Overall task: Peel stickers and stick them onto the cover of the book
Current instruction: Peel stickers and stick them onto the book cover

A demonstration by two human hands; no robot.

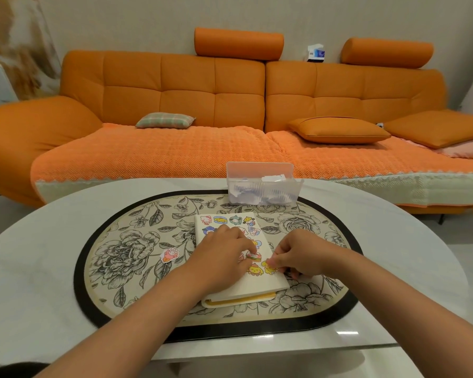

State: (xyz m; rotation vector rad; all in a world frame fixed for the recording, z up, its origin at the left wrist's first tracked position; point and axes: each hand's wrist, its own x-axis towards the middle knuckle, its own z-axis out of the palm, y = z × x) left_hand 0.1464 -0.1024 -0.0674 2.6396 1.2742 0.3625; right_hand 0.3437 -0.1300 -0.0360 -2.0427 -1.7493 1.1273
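A cream book point(265, 285) with a yellow spine lies on the floral oval mat point(126, 257), its cover carrying several cartoon stickers. My left hand point(224, 255) rests flat on the cover, its fingertips touching a burger sticker point(254, 257). My right hand point(295, 255) is at the book's right edge, fingers curled, pinching a yellow sticker point(269, 267) down on the cover. A loose pink sticker point(170, 254) lies on the mat left of the book.
A clear plastic box point(262, 186) holding paper scraps stands behind the book at the mat's far edge. The mat lies on a white oval table point(38, 268). An orange sofa point(202, 105) with cushions runs behind the table.
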